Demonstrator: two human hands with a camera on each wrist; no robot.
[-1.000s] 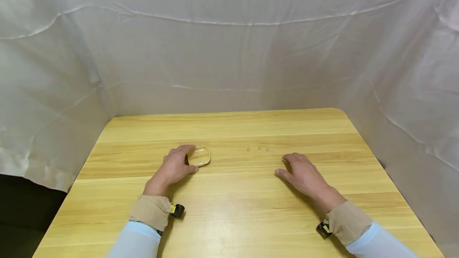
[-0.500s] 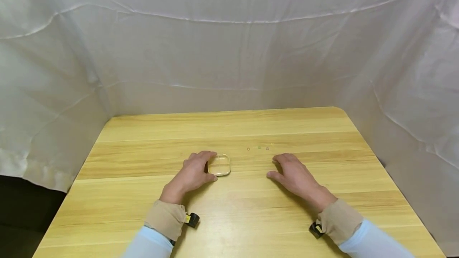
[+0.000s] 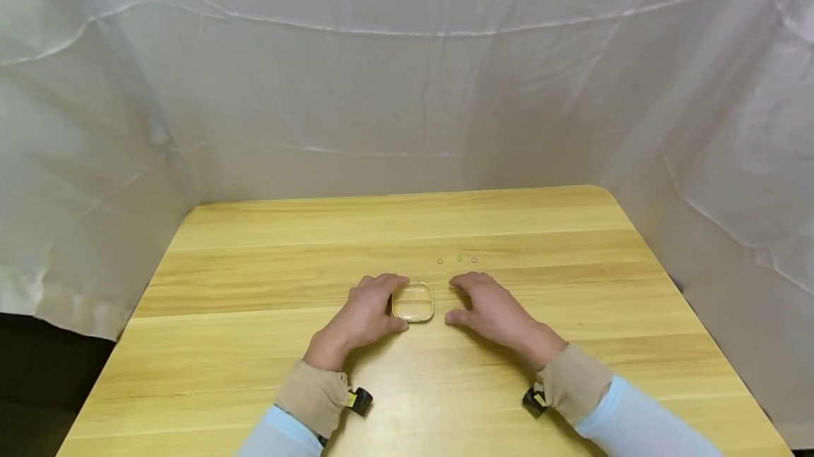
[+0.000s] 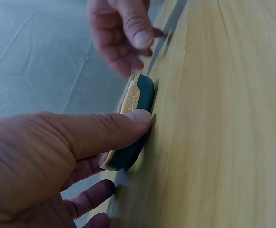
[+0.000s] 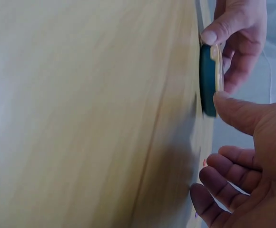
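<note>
A small clear rounded-square case (image 3: pixel 413 301) with divided compartments lies flat mid-table.

Wooden table (image 3: pixel 267 259), light yellow with lengthwise grain, rounded far corners; four tiny rings (image 3: pixel 459 260), reddish and greenish, in a short row near the table's middle; creased white cloth backdrop (image 3: pixel 407 90) enclosing the table's far and side edges.

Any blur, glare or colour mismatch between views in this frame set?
Head view: sharp, even light, soft shadows under both hands; the small box looks clear. Left wrist view: box slightly smeared, looks dark teal. Right wrist view: table blurred and washed out at left.
</note>
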